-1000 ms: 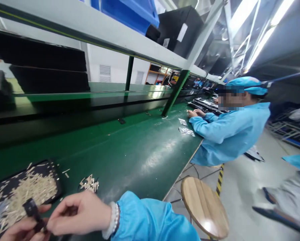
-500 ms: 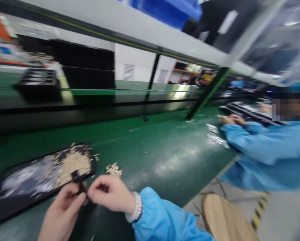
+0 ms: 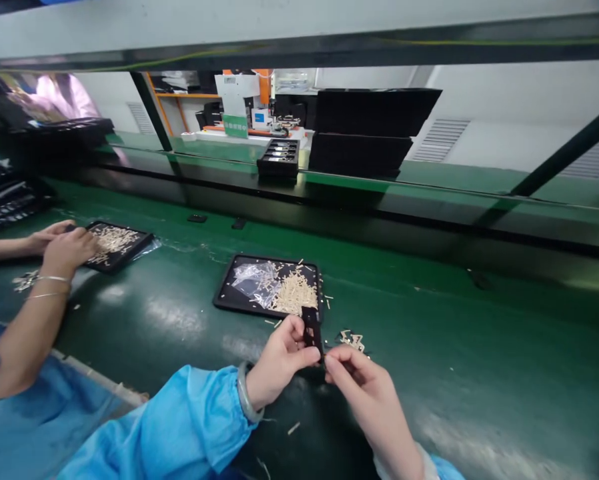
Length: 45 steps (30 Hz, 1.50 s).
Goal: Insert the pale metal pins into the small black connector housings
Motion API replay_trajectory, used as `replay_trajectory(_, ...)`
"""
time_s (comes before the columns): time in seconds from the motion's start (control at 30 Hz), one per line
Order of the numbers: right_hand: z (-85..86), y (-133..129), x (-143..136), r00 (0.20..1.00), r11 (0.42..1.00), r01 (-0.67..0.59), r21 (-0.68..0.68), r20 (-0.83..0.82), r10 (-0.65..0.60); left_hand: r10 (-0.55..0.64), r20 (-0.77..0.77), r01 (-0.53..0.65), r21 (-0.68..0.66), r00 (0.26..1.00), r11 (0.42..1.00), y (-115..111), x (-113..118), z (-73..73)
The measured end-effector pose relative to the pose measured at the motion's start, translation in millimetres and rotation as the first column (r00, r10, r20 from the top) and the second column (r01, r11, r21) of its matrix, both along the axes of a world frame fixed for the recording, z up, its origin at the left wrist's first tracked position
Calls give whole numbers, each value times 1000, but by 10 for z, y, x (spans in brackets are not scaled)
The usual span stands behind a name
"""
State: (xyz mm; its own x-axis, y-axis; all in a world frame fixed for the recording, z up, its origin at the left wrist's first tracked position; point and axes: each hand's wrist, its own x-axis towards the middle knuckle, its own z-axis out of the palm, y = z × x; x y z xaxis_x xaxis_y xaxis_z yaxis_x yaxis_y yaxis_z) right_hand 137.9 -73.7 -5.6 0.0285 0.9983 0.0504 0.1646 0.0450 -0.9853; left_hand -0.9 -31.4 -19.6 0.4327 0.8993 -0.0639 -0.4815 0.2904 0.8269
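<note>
My left hand, with a bangle at the wrist, grips a flat black plastic part with small cut-outs, held upright over the table. My right hand is pinched at the lower right edge of that part; whatever lies between its fingertips is too small to make out. Just behind my hands lies a black tray holding a heap of small pale strips and a crumpled clear plastic bag. Beside my right fingers is a little pile of pale, bent pieces on the green table.
At left, a co-worker's hands work by another black tray of pale strips. Two small black parts lie toward the back of the green table. A grey shelf beam crosses overhead. Loose strips lie near me.
The view has swung left, so the co-worker on the right is out of sight and one on the left shows. Both hands stay together at the black plastic part.
</note>
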Motion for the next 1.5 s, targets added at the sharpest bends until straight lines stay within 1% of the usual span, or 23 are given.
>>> replay_trajectory(0.23,9,-3,24,997,999,-8,38,76,5,35,-36,-34,33,999,999,0,-2,18)
replay_trajectory(0.3,12,-13,20,994,996,-4,86,106,-6,44,-47,-41,49,998,998,-7,-6,12)
replay_trajectory(0.43,-4,-32,8,979,974,27,224,193,-72,74,-88,-67,88,993,994,-21,-17,-7)
replay_trajectory(0.57,-23,-45,-4,964,944,4,329,249,-90,164,-201,-127,181,966,975,-46,-34,-22)
replay_trajectory(0.7,-25,-61,-19,953,912,-5,410,278,-120,282,-283,-181,335,917,925,-86,-42,-35)
replay_trajectory(0.93,-19,-79,-10,905,874,-58,483,395,-158,432,-337,-195,553,837,810,-142,-41,-49)
replay_trajectory(1.07,-36,-85,4,842,849,-108,516,502,-198,488,-341,-183,639,803,747,-165,-45,-60)
replay_trajectory(1.13,-41,-92,-2,795,829,-143,540,562,-228,503,-338,-191,648,795,737,-160,-46,-63)
replay_trajectory(1.17,-38,-98,-5,771,817,-164,552,589,-243,505,-340,-203,634,793,746,-148,-46,-59)
replay_trajectory(1.2,-31,-103,-7,749,804,-195,562,614,-248,501,-347,-222,601,793,768,-131,-48,-48)
replay_trajectory(1.23,-19,-108,-4,734,790,-237,565,637,-236,482,-354,-241,547,801,802,-106,-50,-30)
replay_trajectory(1.3,13,-111,24,733,773,-317,549,659,-167,390,-349,-254,375,852,892,-44,-56,23)
replay_trajectory(1.33,29,-106,49,753,773,-331,541,645,-129,320,-327,-238,268,889,934,-12,-60,52)
replay_trajectory(1.37,41,-98,79,783,783,-320,533,614,-98,243,-292,-204,159,925,966,17,-64,80)
replay_trajectory(1.4,47,-87,111,817,800,-283,529,569,-88,166,-249,-156,59,954,986,39,-67,104)
replay_trajectory(1.43,46,-74,140,846,820,-231,523,524,-96,97,-206,-105,-28,974,994,54,-69,120)
replay_trajectory(1.5,28,-46,181,873,851,-163,500,474,-111,-9,-131,-11,-156,991,988,58,-70,132)
